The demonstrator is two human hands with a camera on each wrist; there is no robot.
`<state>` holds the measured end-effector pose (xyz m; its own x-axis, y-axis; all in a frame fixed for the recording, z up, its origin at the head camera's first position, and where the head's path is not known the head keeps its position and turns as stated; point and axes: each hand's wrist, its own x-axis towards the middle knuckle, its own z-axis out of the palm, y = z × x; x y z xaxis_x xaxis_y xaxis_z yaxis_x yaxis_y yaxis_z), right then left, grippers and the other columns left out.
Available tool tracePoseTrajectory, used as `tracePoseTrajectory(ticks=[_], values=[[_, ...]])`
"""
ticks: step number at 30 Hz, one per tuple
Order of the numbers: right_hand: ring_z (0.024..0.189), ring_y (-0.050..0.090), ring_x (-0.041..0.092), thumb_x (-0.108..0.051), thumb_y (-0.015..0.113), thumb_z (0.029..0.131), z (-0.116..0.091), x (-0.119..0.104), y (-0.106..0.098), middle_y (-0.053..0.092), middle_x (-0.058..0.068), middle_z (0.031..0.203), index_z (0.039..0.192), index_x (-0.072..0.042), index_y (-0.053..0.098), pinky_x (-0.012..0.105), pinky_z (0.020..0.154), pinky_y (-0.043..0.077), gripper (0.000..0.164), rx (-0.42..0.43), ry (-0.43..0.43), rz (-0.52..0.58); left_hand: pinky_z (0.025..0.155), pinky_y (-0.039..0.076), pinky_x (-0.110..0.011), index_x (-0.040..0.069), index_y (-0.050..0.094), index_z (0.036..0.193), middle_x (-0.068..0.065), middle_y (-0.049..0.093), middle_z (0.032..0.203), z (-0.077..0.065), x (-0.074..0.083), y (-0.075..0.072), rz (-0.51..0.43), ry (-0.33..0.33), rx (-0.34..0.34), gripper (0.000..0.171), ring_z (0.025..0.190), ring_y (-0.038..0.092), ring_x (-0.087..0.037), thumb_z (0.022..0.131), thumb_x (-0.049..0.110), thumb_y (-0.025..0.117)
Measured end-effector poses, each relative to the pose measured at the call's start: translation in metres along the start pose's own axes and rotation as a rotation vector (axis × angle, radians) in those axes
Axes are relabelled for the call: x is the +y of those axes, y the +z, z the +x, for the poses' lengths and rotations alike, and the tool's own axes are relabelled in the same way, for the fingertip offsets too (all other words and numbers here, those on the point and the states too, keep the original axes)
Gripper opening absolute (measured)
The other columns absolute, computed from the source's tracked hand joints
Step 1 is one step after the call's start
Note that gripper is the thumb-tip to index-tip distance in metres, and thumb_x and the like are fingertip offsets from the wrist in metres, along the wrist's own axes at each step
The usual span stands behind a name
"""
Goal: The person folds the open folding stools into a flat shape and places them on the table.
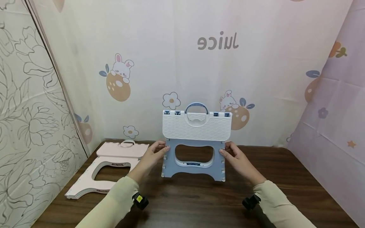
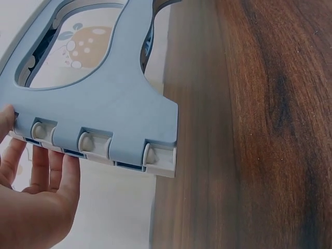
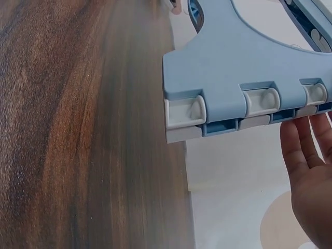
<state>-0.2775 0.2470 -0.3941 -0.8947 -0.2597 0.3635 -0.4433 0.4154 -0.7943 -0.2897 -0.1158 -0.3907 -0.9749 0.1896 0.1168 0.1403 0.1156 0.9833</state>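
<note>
A folded step stool (image 1: 196, 126), with a white woven-texture top and blue-grey legs, is held upright above the table. At its upper edge stands a small carrying handle (image 1: 196, 104). My left hand (image 1: 151, 157) grips the stool's left side, thumb on the front and fingers behind the hinged edge. On the opposite side, my right hand (image 1: 239, 161) holds it the same way. Both wrist views show the blue leg panel (image 2: 119, 98) with white hinge knuckles along its edge; the right wrist view shows the right fingers (image 3: 298, 150) under that edge.
A pink and white folded stool (image 1: 122, 150) lies flat at the left of the dark wooden table (image 1: 182, 202), partly behind my left forearm. Printed curtains (image 1: 176, 63) hang behind the table and along the sides.
</note>
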Motion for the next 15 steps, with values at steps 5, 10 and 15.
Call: tracePoseTrajectory(ticks=[5,10,15], values=[[0.095,0.056,0.027,-0.028,0.055,0.105,-0.0007,-0.0018,0.0013,0.055,0.013,0.109,0.123,-0.006,0.051,0.036,0.079,0.050,0.028,0.000,0.030,0.020,0.102,0.044,-0.050,0.009,0.061,0.124,-0.012,0.057,0.124,-0.0008,0.0010,0.0014,0.002,-0.001,0.006,0.034,0.117,0.056,-0.028,0.098,0.031,0.067],[0.095,0.055,0.026,-0.030,0.055,0.105,-0.0011,-0.0027,0.0028,0.057,0.013,0.108,0.123,-0.006,0.052,0.038,0.079,0.051,0.031,0.005,0.059,0.028,0.098,0.047,-0.045,0.007,0.061,0.121,-0.010,0.059,0.120,-0.0019,0.0017,0.0023,-0.014,-0.007,0.015,0.030,0.111,0.057,-0.024,0.099,0.028,0.066],[0.094,0.054,0.025,-0.031,0.055,0.105,-0.0021,-0.0033,0.0037,0.056,0.013,0.107,0.121,-0.005,0.054,0.038,0.078,0.050,0.030,0.009,0.066,0.026,0.097,0.047,-0.044,0.006,0.060,0.119,-0.009,0.059,0.117,-0.0035,0.0017,0.0025,-0.035,-0.015,0.015,0.029,0.108,0.058,-0.022,0.100,0.027,0.065]])
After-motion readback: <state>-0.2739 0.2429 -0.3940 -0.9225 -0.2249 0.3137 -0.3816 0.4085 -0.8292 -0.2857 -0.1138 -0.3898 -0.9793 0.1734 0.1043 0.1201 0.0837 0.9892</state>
